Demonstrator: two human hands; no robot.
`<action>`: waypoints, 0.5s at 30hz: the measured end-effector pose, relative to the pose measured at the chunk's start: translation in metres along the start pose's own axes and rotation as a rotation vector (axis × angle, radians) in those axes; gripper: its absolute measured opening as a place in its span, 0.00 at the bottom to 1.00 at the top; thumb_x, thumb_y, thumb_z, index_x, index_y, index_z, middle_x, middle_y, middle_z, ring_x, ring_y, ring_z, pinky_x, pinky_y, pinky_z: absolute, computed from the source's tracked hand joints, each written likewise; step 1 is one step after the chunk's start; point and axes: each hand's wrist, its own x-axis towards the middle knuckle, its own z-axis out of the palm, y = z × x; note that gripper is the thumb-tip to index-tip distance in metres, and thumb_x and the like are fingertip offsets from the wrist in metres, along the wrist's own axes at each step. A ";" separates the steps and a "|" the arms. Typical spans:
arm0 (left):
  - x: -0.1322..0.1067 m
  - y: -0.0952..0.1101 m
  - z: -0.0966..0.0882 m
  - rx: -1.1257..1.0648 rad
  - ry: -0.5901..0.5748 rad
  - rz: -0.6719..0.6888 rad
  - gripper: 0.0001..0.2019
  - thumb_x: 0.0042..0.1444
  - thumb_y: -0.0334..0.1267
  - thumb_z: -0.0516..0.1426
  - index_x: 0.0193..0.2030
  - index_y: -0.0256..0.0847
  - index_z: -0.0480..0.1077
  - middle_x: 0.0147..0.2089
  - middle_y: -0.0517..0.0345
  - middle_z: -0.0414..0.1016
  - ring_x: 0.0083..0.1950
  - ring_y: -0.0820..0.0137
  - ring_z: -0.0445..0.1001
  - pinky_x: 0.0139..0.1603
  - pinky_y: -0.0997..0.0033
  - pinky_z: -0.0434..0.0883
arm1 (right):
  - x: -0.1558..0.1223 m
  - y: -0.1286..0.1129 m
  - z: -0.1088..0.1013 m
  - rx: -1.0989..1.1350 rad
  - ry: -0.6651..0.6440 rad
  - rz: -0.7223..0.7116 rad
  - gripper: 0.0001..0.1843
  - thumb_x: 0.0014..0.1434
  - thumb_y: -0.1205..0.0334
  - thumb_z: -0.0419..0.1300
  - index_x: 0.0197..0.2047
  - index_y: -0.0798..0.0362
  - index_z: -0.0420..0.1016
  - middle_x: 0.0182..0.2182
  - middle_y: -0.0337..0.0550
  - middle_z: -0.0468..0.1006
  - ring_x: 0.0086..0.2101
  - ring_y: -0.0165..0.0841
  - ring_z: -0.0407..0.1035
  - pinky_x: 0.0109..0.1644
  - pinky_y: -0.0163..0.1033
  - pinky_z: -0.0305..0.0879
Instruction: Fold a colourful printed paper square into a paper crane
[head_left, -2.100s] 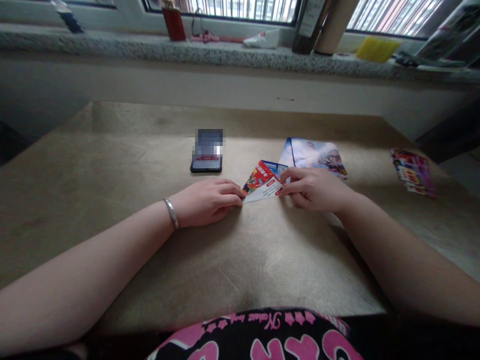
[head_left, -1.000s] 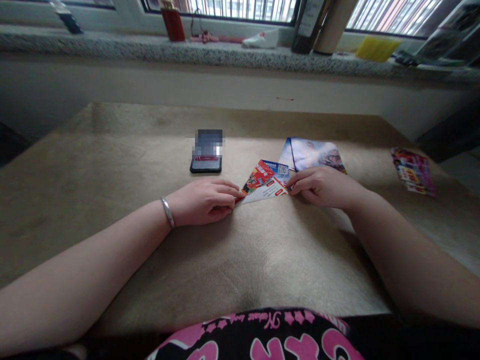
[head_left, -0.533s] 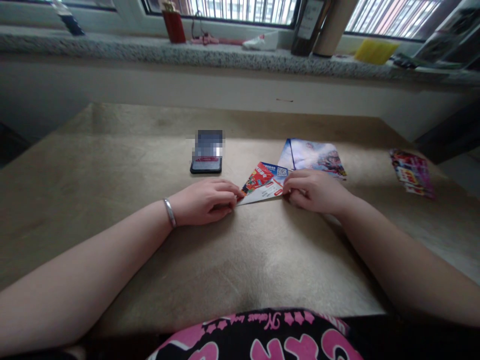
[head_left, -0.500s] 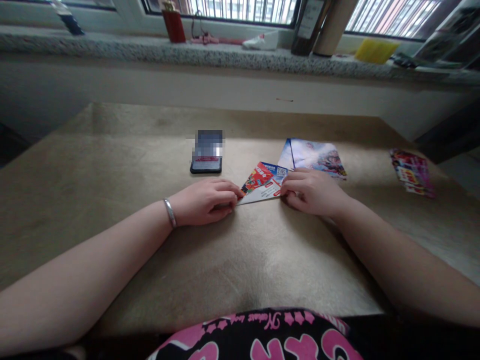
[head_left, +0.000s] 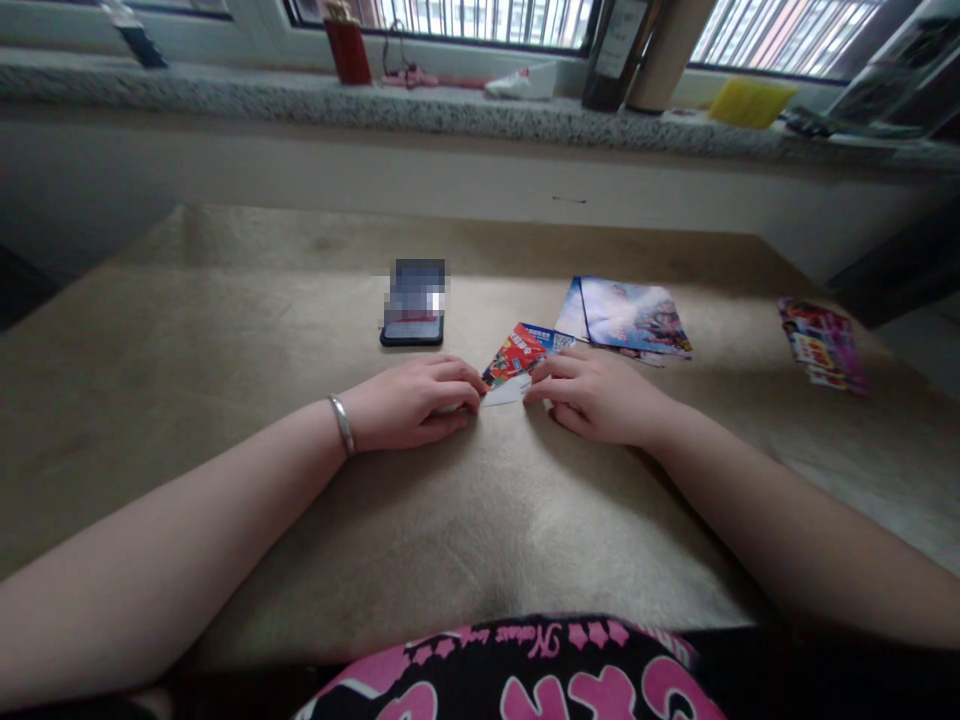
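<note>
A folded printed paper sheet (head_left: pixel 517 352), coloured red, blue and white with a QR code, lies on the table between my hands. My left hand (head_left: pixel 420 402), with a silver bangle at the wrist, is closed at the paper's left corner, fingers bent together. My right hand (head_left: pixel 600 395) is bent over the paper's right part, its fingertips pressing the white folded flap near the lower edge. The right fingers cover part of the sheet, and the left fingertips hide its corner.
A phone (head_left: pixel 414 305) lies beyond my left hand. Glossy picture sheets (head_left: pixel 637 315) lie behind my right hand, and a fanned stack of colourful cards (head_left: pixel 821 345) rests at the table's right. Bottles and a yellow sponge-like block (head_left: pixel 751 103) stand on the stone windowsill (head_left: pixel 450 110).
My right hand has slid left along the paper's lower edge, closer to my left hand, covering more of the white flap. My left hand stays at the left corner.
</note>
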 end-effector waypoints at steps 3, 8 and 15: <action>-0.001 -0.002 -0.002 -0.044 0.003 0.009 0.07 0.59 0.32 0.53 0.41 0.40 0.71 0.53 0.49 0.71 0.54 0.64 0.69 0.56 0.61 0.68 | -0.004 0.004 -0.003 0.015 0.009 0.017 0.17 0.56 0.70 0.52 0.42 0.48 0.78 0.43 0.44 0.77 0.41 0.36 0.69 0.44 0.40 0.64; -0.002 -0.002 -0.005 -0.110 0.015 0.024 0.06 0.57 0.30 0.53 0.37 0.39 0.71 0.53 0.50 0.72 0.54 0.65 0.70 0.55 0.61 0.69 | -0.010 0.011 -0.004 0.057 0.022 0.052 0.17 0.54 0.71 0.52 0.38 0.49 0.80 0.40 0.43 0.79 0.38 0.34 0.71 0.41 0.38 0.65; -0.003 -0.004 -0.006 -0.151 0.026 0.048 0.06 0.58 0.30 0.53 0.35 0.39 0.71 0.53 0.50 0.74 0.56 0.65 0.69 0.56 0.59 0.70 | -0.016 0.020 -0.007 0.061 -0.006 0.083 0.16 0.54 0.70 0.51 0.32 0.50 0.80 0.35 0.43 0.80 0.32 0.31 0.72 0.35 0.36 0.63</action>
